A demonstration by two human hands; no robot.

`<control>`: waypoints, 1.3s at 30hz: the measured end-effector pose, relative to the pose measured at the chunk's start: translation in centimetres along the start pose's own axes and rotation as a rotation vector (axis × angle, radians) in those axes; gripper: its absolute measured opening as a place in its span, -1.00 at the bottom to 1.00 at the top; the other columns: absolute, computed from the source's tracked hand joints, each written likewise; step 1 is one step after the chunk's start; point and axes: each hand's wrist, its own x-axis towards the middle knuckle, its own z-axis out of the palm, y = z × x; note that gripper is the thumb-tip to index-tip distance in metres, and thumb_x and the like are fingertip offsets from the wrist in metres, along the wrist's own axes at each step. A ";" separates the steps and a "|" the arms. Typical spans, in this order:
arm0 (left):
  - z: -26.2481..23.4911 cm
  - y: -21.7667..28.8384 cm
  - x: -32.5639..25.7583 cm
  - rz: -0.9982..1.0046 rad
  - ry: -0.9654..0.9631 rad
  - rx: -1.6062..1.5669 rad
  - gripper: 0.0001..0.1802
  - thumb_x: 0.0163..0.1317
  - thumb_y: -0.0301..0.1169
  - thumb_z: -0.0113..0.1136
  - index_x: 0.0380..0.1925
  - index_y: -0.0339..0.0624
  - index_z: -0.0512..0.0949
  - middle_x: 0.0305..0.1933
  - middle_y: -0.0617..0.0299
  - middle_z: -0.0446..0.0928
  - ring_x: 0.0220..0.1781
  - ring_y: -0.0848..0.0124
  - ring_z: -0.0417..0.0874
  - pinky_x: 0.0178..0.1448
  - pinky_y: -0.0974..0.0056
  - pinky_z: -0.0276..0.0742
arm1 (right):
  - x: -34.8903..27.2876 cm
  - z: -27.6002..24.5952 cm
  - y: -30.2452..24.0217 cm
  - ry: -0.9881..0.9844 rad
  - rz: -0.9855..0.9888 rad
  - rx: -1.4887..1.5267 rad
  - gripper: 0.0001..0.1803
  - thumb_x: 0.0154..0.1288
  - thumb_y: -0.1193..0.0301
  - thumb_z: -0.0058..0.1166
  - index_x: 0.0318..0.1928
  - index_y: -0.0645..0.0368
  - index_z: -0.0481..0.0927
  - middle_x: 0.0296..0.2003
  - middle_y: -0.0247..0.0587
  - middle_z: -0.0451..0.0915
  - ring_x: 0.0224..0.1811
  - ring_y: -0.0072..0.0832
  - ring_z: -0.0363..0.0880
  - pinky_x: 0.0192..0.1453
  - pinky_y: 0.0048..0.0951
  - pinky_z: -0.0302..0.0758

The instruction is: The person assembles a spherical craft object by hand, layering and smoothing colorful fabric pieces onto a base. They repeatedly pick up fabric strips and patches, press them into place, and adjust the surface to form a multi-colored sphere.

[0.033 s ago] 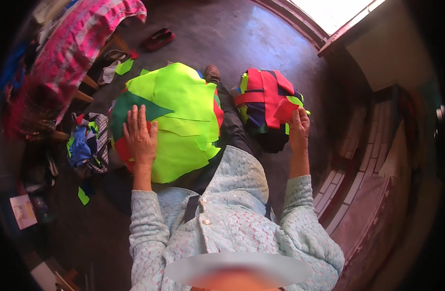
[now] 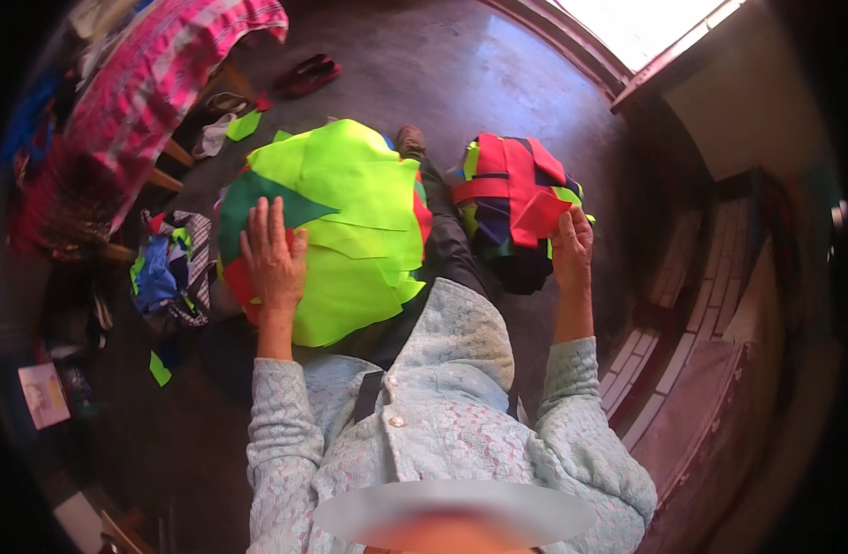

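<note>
My left hand (image 2: 276, 254) lies flat, fingers stretched, on a large rounded heap of fabric pieces. Beneath it is a dark green piece (image 2: 299, 209), set among bright yellow-green cloth pieces (image 2: 350, 249); some red cloth shows at the heap's edges. Off to the right, my right hand (image 2: 573, 242) pinches the corner of a red fabric piece (image 2: 541, 217) between thumb and fingers. That piece rests over a smaller bundle (image 2: 488, 220) of dark navy cloth with red strips and bits of yellow-green.
A pink checked cloth (image 2: 198, 69) drapes over wooden furniture at far left. Dark red shoes (image 2: 308, 76) lie on the floor beyond. Left of the heap sits a scrap pile (image 2: 161, 277), with a loose green scrap (image 2: 159, 368) nearer me. My outstretched leg (image 2: 451, 231) runs between heap and bundle.
The whole view has shifted slightly. The red piece in my right hand shows a little more of its surface. My left hand stays on the dark green piece.
</note>
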 end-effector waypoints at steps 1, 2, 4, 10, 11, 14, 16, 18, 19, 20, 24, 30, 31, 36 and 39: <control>-0.2 0.1 0.0 -0.002 0.020 -0.015 -0.37 0.38 0.01 -0.07 0.37 0.02 0.23 0.46 0.12 0.17 0.49 0.10 0.14 0.43 -0.15 0.07 | 0.1 2.2 -0.8 -0.067 0.035 0.064 -0.87 0.48 0.38 -0.06 -0.08 0.13 0.49 -0.24 -0.44 0.57 -0.20 -0.68 0.53 -0.02 -0.53 0.46; -0.5 0.2 0.0 -0.007 0.036 -0.027 -0.37 0.37 0.01 -0.06 0.37 0.01 0.24 0.46 0.09 0.18 0.49 0.09 0.15 0.43 -0.16 0.07 | 0.0 4.6 -1.6 -0.136 0.076 0.130 -0.87 0.48 0.40 -0.07 -0.07 0.13 0.48 -0.23 -0.44 0.57 -0.18 -0.68 0.53 0.02 -0.52 0.45; -1.4 0.6 -0.1 0.040 0.145 -0.035 -0.37 0.37 0.01 -0.04 0.30 -0.16 0.31 0.43 0.00 0.19 0.49 0.03 0.13 0.43 -0.15 0.05 | -0.5 9.8 -2.8 -0.279 0.146 0.198 -0.84 0.46 0.36 -0.03 -0.08 0.16 0.42 -0.14 -0.25 0.58 -0.08 -0.54 0.55 0.09 -0.45 0.43; -7.9 6.4 -1.4 -0.125 -0.521 -1.743 -0.16 0.33 0.18 -0.04 0.32 -0.34 0.26 0.37 0.07 0.30 0.48 0.29 0.15 0.52 0.19 -0.07 | -3.6 20.0 -0.7 -0.740 0.420 0.419 -0.69 0.35 0.25 0.14 -0.18 0.19 0.35 -0.07 0.28 0.56 -0.06 -0.13 0.63 0.00 -0.22 0.56; -9.0 6.4 -1.8 -0.120 -0.661 -1.856 -0.08 0.29 0.26 -0.06 0.30 -0.39 0.27 0.35 0.06 0.31 0.45 0.33 0.18 0.50 0.22 -0.03 | -4.0 21.1 0.1 -0.785 0.424 0.454 -0.70 0.35 0.27 0.13 -0.16 0.20 0.37 -0.07 0.36 0.55 -0.10 -0.08 0.65 -0.02 -0.20 0.58; -7.3 5.0 -5.5 -0.072 -0.842 -2.068 -0.13 0.20 0.16 0.19 0.23 -0.39 0.34 0.27 0.14 0.39 0.34 0.37 0.35 0.39 0.26 0.20 | -4.9 23.9 0.7 -0.924 0.555 0.447 -0.72 0.38 0.27 0.07 -0.16 0.23 0.41 0.00 0.25 0.55 0.07 -0.14 0.53 0.14 -0.25 0.42; -7.3 3.9 -7.2 -0.114 -0.830 -2.156 -0.26 0.17 -0.04 0.31 0.19 -0.36 0.38 0.21 0.18 0.44 0.27 0.41 0.42 0.31 0.27 0.29 | -5.6 24.1 1.5 -0.894 0.632 0.384 -0.75 0.41 0.29 0.06 -0.15 0.23 0.42 -0.05 -0.02 0.57 -0.01 -0.43 0.52 0.09 -0.41 0.41; -7.6 2.4 -8.6 -0.171 -0.819 -2.165 -0.36 0.14 -0.24 0.37 0.15 -0.32 0.41 0.16 0.22 0.48 0.20 0.45 0.48 0.24 0.29 0.36 | -6.1 24.7 2.1 -0.822 0.716 0.291 -0.78 0.44 0.31 0.03 -0.12 0.20 0.41 -0.08 -0.21 0.58 -0.07 -0.61 0.51 0.01 -0.56 0.42; -7.8 1.7 -9.3 -0.208 -0.812 -2.128 -0.40 0.13 -0.34 0.38 0.14 -0.30 0.41 0.14 0.25 0.50 0.17 0.48 0.50 0.21 0.31 0.39 | -6.2 25.0 2.5 -0.786 0.713 0.287 -0.79 0.45 0.31 0.03 -0.12 0.19 0.41 -0.11 -0.25 0.58 -0.09 -0.64 0.51 -0.02 -0.59 0.42; -8.0 1.1 -9.9 -0.246 -0.805 -2.091 -0.43 0.11 -0.44 0.39 0.13 -0.28 0.42 0.11 0.27 0.52 0.13 0.50 0.52 0.18 0.32 0.42 | -6.2 25.3 3.0 -0.750 0.710 0.283 -0.79 0.45 0.31 0.02 -0.11 0.18 0.41 -0.13 -0.30 0.58 -0.10 -0.67 0.50 -0.04 -0.62 0.42; -9.2 -1.9 -10.5 -0.498 -0.749 -1.836 -0.63 0.04 -0.58 0.37 -0.09 -0.26 0.58 -0.13 0.34 0.65 -0.10 0.57 0.61 0.06 0.42 0.49 | -5.7 28.2 3.6 -0.573 0.612 0.211 -0.80 0.45 0.30 0.03 -0.10 0.15 0.41 -0.27 -0.44 0.54 -0.25 -0.74 0.46 -0.18 -0.69 0.38; -9.9 -5.9 -9.6 -0.722 -0.300 -1.644 -0.73 0.05 -0.48 0.37 -0.21 -0.25 0.60 -0.22 0.33 0.65 -0.18 0.59 0.61 0.01 0.43 0.49 | -4.0 29.9 7.9 -0.540 0.220 -0.369 -0.83 0.44 0.35 0.03 -0.22 0.20 0.42 -0.34 -0.32 0.54 -0.42 -0.66 0.44 -0.36 -0.49 0.42; -9.0 -6.8 -9.7 -0.747 -0.251 -1.586 -0.74 0.05 -0.47 0.37 -0.22 -0.24 0.59 -0.23 0.32 0.65 -0.19 0.58 0.61 0.01 0.43 0.50 | -3.8 30.4 8.4 -0.530 0.157 -0.461 -0.82 0.43 0.35 0.04 -0.21 0.20 0.42 -0.39 -0.29 0.54 -0.46 -0.65 0.42 -0.40 -0.46 0.40; -6.1 -8.4 -10.0 -0.814 -0.078 -1.476 -0.67 0.05 -0.54 0.37 -0.16 -0.24 0.51 -0.24 0.31 0.61 -0.21 0.58 0.60 -0.03 0.44 0.50 | -2.7 31.1 11.1 -0.496 -0.328 -1.074 -0.81 0.32 0.32 0.13 -0.22 0.12 0.44 -0.51 -0.13 0.59 -0.50 -0.18 0.60 -0.42 -0.20 0.46; -5.0 -8.3 -10.4 -0.806 -0.027 -1.297 -0.65 0.06 -0.60 0.33 -0.12 -0.25 0.49 -0.23 0.28 0.60 -0.21 0.58 0.59 -0.05 0.43 0.52 | -2.7 31.4 11.5 -0.518 -0.347 -1.173 -0.80 0.29 0.30 0.15 -0.24 0.11 0.44 -0.46 -0.16 0.63 -0.43 -0.09 0.60 -0.40 -0.14 0.46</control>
